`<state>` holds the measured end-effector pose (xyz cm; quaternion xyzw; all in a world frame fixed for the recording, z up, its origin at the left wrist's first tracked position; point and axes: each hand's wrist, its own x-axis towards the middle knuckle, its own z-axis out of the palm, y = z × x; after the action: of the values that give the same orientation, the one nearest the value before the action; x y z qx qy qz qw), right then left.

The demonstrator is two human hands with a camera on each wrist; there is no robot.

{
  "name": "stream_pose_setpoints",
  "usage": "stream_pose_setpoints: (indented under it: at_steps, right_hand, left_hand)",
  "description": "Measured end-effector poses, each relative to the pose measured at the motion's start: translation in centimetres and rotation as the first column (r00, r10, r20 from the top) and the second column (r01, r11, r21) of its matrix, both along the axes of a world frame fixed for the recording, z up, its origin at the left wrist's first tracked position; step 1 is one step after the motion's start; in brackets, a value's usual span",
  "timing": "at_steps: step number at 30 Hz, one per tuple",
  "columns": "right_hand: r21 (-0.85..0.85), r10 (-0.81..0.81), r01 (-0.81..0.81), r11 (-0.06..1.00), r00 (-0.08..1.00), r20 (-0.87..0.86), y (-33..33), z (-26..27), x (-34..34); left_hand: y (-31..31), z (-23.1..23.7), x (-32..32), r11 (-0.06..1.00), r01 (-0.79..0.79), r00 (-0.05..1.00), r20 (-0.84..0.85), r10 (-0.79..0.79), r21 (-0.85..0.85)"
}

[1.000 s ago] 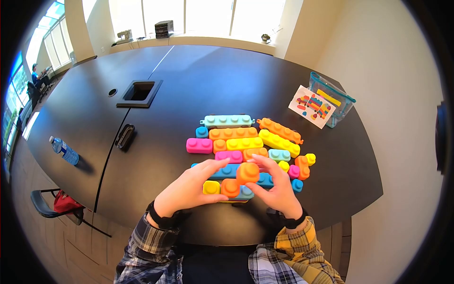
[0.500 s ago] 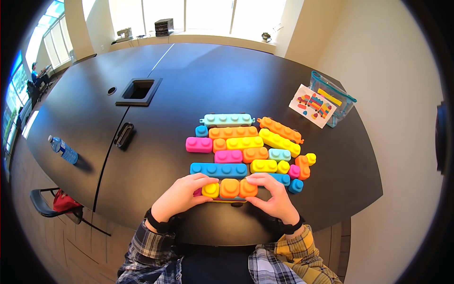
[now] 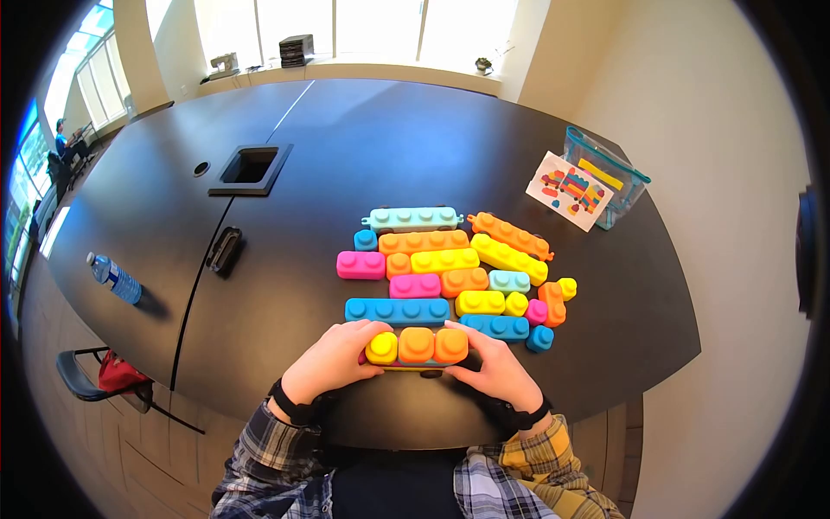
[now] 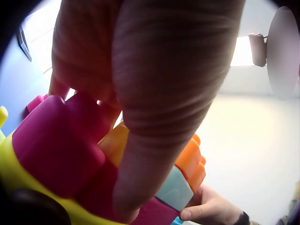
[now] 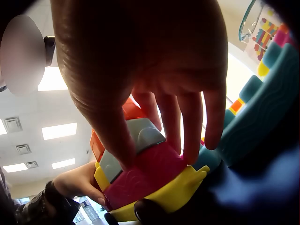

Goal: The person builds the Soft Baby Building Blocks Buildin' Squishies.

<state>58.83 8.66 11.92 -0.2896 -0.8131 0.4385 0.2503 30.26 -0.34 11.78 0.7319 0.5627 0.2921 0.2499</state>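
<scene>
In the head view a stacked block vehicle stands at the near table edge. Its wheeled yellow base [image 5: 180, 192] carries magenta blocks [image 4: 56, 147] and a light blue block [image 4: 175, 191]. Along the top sit a yellow block [image 3: 381, 348], a middle orange block [image 3: 417, 344] and a right orange block [image 3: 450, 347]. My left hand [image 3: 330, 359] holds the stack's left end, thumb on the near side. At the other end my right hand [image 3: 495, 372] grips it, thumb on the near face over the light blue and magenta blocks, fingers behind.
Just beyond lie loose blocks, among them a long blue block [image 3: 397, 311] and a shorter blue one [image 3: 494, 327]. Farther back are a light blue wheeled base [image 3: 413, 219] and an orange one [image 3: 510, 236]. A picture card [image 3: 571, 192] leans on a clear pouch [image 3: 618, 203]; a bottle [image 3: 115, 278] stands left.
The orange block that my right hand held above the stack came down onto its right end. Both hands now hold the stack's ends, the left fingers slightly shifted.
</scene>
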Motion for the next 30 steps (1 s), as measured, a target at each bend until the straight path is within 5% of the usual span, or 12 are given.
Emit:
stream_pose_setpoints:
  at_steps: [4,16,30]
  right_hand:
    - [0.077,0.009,-0.022,0.997,0.985,0.172,0.5,-0.5,0.2]
    - [0.021,-0.040,0.037,0.999,0.981,0.192,0.7,-0.8,0.0]
    - [0.075,-0.038,0.037,0.996,0.999,0.016,0.4,0.5,-1.0]
  left_hand:
    - [0.2,-0.5,0.5,0.999,-0.004,0.994,-0.113,-0.001,-0.042]
    - [0.6,-1.2,1.1,0.997,-0.054,0.983,-0.177,0.044,-0.056]
    - [-1.4,0.4,-1.1,0.988,-0.108,0.986,-0.115,0.121,0.114]
